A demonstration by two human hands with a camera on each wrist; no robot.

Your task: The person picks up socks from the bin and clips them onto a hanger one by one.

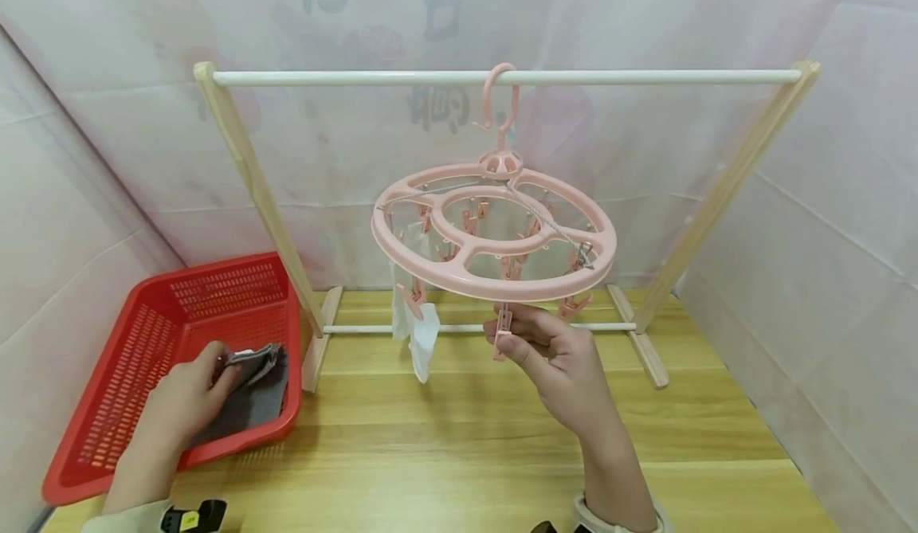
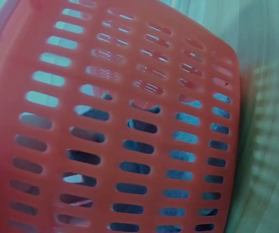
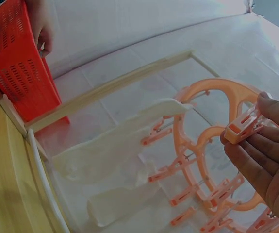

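My left hand [image 1: 179, 397] reaches into the red basket [image 1: 64, 481] and pinches the edge of a grey cloth item [image 1: 251, 401], perhaps a sock. In the left wrist view the basket's slotted wall [image 2: 129, 87] hides that hand. A round pink clip hanger [image 1: 495, 286] hangs by its hook from a white rail. Below its near rim, my right hand [image 1: 566, 366] pinches a pink clothespin [image 1: 503, 332] between thumb and fingers. The right wrist view shows this clothespin [image 3: 241, 127] with no cloth in it. White socks [image 3: 112, 145] hang from clips on the hanger's left side.
The white rail [image 1: 344, 78] rests on a wooden stand, its left leg [image 1: 251, 174] close beside the basket. A lower white bar [image 1: 459, 328] crosses behind the right hand. Other clips [image 1: 574, 306] dangle around the hanger. Pale curtains enclose the wooden table [image 1: 402, 453].
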